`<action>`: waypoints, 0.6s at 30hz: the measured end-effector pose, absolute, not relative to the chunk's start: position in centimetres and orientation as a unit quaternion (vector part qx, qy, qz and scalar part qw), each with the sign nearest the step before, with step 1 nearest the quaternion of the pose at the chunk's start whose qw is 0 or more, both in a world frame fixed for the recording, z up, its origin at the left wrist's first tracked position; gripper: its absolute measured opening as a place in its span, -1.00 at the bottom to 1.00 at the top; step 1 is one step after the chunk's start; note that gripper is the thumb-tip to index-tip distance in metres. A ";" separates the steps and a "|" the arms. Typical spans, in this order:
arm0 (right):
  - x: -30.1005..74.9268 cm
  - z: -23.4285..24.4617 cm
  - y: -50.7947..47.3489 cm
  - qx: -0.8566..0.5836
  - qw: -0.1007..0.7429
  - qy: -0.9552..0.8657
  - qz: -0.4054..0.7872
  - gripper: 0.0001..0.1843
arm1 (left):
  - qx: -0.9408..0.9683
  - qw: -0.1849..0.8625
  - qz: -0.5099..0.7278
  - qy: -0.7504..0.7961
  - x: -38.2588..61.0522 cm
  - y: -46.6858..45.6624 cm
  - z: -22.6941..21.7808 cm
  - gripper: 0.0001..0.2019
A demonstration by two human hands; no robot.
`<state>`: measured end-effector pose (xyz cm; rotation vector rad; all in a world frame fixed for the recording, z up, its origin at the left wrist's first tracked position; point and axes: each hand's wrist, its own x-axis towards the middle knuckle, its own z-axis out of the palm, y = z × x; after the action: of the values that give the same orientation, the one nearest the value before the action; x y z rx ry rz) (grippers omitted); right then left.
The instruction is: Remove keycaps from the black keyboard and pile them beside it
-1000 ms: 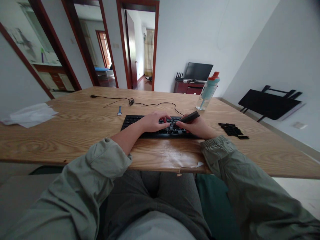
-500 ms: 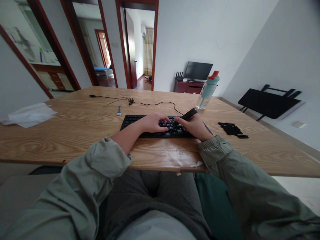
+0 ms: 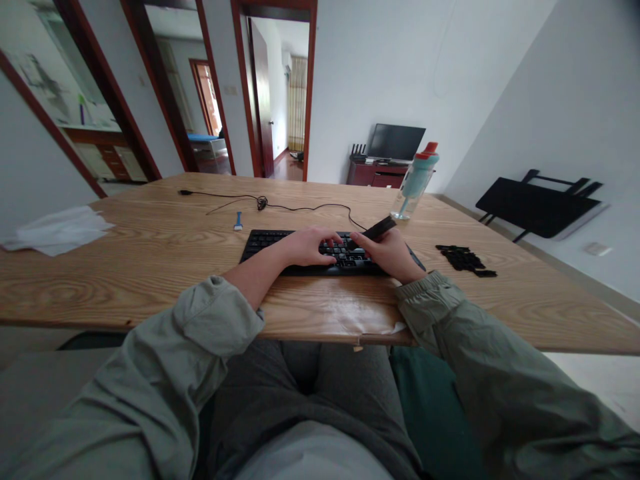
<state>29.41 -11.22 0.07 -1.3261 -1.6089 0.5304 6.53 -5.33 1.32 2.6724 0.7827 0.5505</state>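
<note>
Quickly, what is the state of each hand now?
Left hand: open, fingers on the black computer keyboard.
Right hand: closed on a slim black tool.

bottle (image 3: 417, 181): upright near the tabletop's (image 3: 150, 267) far edge, right of middle
loose black keycaps (image 3: 465, 259): clustered toward the right edge
white paper (image 3: 57, 230): left edge
small blue tool (image 3: 239, 221): beside the coiled cable (image 3: 261, 202)

I see just one view — the camera sits on the person's head, looking forward and down over the lap to the table (image 3: 150, 267). The keyboard (image 3: 280, 241) is close; doors and far wall sit well back.
</note>
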 end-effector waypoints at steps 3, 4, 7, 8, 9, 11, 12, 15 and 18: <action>29.4 0.1 -11.2 -0.540 0.477 -0.658 0.216 -0.43 | 0.932 0.144 0.196 0.269 6.5 -5.3 1.3 -0.57; 29.4 0.1 -11.2 -0.539 0.479 -0.658 0.216 -0.42 | 0.932 0.141 0.196 0.269 6.5 -5.3 1.3 -0.57; 29.4 0.1 -11.2 -0.536 0.482 -0.659 0.214 -0.43 | 0.933 0.135 0.197 0.269 6.5 -5.3 1.3 -0.58; 29.3 0.1 -11.2 -0.537 0.482 -0.659 0.213 -0.43 | 0.933 0.134 0.197 0.268 6.5 -5.3 1.3 -0.58; 29.3 0.2 -11.3 -0.538 0.481 -0.659 0.212 -0.43 | 0.934 0.134 0.198 0.267 6.4 -5.3 1.4 -0.58; 29.3 0.2 -11.3 -0.541 0.478 -0.659 0.211 -0.43 | 0.935 0.134 0.197 0.264 6.4 -5.3 1.5 -0.58; 29.3 0.3 -11.3 -0.543 0.478 -0.658 0.210 -0.43 | 0.935 0.133 0.197 0.262 6.3 -5.4 1.5 -0.59; 29.3 0.3 -11.4 -0.551 0.475 -0.654 0.207 -0.43 | 0.935 0.125 0.203 0.262 6.2 -5.4 1.7 -0.60; 29.4 0.1 -11.3 -0.554 0.472 -0.654 0.206 -0.44 | 0.933 0.118 0.205 0.270 6.1 -5.3 1.9 -0.63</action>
<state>29.37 -11.31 0.12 -1.3564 -1.6003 0.5054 6.06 -5.32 1.85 2.7300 0.7897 0.5995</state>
